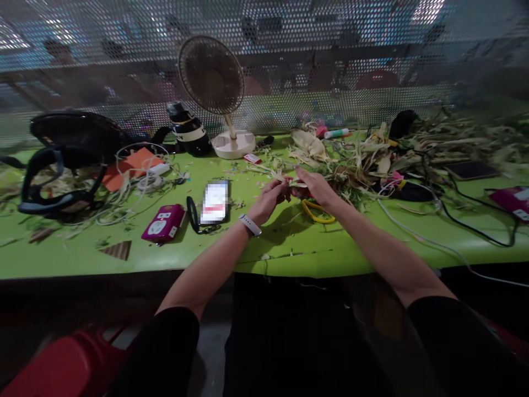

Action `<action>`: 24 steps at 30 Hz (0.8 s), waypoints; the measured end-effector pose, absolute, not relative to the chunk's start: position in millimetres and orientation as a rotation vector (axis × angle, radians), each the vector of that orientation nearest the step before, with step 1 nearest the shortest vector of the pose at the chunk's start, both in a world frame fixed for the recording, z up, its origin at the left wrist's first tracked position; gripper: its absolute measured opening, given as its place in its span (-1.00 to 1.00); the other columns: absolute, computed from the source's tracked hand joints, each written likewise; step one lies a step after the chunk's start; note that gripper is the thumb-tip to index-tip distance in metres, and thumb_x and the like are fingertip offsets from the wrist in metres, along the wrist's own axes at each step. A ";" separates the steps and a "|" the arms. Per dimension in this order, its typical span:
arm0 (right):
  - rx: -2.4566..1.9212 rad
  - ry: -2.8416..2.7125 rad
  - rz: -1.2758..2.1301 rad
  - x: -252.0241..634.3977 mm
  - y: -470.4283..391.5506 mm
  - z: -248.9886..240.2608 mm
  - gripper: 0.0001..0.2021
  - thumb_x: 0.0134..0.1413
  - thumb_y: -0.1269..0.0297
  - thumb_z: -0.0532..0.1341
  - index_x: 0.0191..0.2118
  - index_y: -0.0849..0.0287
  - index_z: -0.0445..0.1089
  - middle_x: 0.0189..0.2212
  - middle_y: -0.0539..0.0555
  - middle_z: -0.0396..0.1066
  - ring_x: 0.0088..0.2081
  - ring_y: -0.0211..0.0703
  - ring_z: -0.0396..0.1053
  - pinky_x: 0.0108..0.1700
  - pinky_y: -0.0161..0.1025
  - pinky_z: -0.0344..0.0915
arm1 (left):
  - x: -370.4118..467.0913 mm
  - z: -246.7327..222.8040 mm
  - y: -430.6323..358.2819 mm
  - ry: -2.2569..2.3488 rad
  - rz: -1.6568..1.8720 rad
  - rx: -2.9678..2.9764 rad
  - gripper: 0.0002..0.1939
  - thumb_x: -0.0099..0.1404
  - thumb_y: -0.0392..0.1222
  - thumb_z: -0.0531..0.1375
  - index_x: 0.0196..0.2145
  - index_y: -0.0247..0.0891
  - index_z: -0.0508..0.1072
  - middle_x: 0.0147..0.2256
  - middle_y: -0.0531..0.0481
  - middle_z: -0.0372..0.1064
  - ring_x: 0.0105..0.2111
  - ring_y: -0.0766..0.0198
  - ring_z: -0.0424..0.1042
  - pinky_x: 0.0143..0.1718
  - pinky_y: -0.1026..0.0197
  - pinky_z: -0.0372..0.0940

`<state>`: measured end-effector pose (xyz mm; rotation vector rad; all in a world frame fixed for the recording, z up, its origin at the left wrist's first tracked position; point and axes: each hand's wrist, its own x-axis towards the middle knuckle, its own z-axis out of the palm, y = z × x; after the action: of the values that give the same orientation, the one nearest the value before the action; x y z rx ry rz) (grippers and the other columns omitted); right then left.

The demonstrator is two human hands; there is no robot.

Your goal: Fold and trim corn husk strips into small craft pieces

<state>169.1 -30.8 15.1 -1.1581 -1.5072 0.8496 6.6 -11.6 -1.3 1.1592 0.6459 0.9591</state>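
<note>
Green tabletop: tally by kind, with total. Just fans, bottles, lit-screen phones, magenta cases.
Fan: 1
Bottle: 1
Lit-screen phone: 1
Magenta cases: 2, one at each side; the right one is cut by the frame edge
Total: 5

Held strip (280,176): was pale cream
Leafy heap (378,160): mixed straw, green and brown
Tabletop (289,242): was bright lime green
Panel (281,77): was grey, patterned with dots
Bottle (189,130): was black with a cream band
Fan base (233,144): was off-white
Paper (134,166): was orange
Left pouch (163,223): was magenta with white patches
Triangular scrap (117,250): was striped brown
Looped handle (317,213): was yellow
Wristband (250,225): was pale lavender
Sleeves (167,353): were black
</note>
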 end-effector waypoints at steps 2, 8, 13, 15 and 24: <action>-1.145 -1.436 1.010 165.7 -30.2 14.2 -0.48 0.01 -0.26 0.23 -0.58 0.14 0.26 -0.69 -0.04 0.26 -0.61 -0.28 0.19 -0.54 -0.27 0.11 | 6.7 -0.3 -12.9 0.633 0.961 1.153 -0.78 0.22 -0.14 0.23 -0.19 -0.25 0.41 -0.50 0.07 0.39 -0.46 0.36 0.38 -0.38 0.31 0.22; -1.104 -1.351 0.869 164.4 -28.6 13.3 -0.53 -0.07 -0.12 0.31 -0.60 0.12 0.15 -0.69 -0.11 0.11 -0.61 -0.34 0.09 -0.54 -0.30 0.06 | 6.9 2.3 -13.4 0.599 0.981 1.191 -0.73 0.20 -0.14 0.26 -0.16 -0.21 0.35 -0.46 0.10 0.41 -0.47 0.40 0.31 -0.37 0.32 0.19; -1.089 -1.378 0.690 161.7 -35.5 14.5 -0.60 0.01 0.00 0.26 -0.62 0.13 0.15 -0.67 -0.10 0.12 -0.57 -0.34 0.07 -0.50 -0.30 0.06 | 7.9 0.5 -11.6 0.522 1.067 1.271 -0.72 0.22 -0.14 0.29 -0.21 -0.20 0.26 -0.48 0.13 0.40 -0.48 0.42 0.28 -0.39 0.32 0.16; -1.089 -1.395 0.652 161.3 -37.8 13.9 -0.62 0.01 0.07 0.24 -0.64 0.13 0.16 -0.69 -0.09 0.13 -0.58 -0.33 0.07 -0.50 -0.29 0.06 | 8.1 0.6 -12.0 0.515 1.116 1.277 -0.72 0.24 -0.16 0.27 -0.19 -0.20 0.24 -0.48 0.14 0.40 -0.48 0.41 0.29 -0.38 0.32 0.16; -1.062 -1.517 0.460 166.1 -37.4 8.9 -0.70 0.03 0.18 0.17 -0.64 0.12 0.18 -0.65 -0.06 0.16 -0.55 -0.30 0.09 -0.45 -0.27 0.10 | 8.5 -0.3 -9.4 0.649 0.950 1.204 -0.69 0.18 -0.08 0.32 -0.27 -0.22 0.28 -0.48 0.12 0.40 -0.47 0.41 0.33 -0.42 0.31 0.08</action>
<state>166.1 -37.4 8.9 -1.0615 -1.5172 0.4597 8.5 -9.4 -0.3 1.2036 0.6492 0.9503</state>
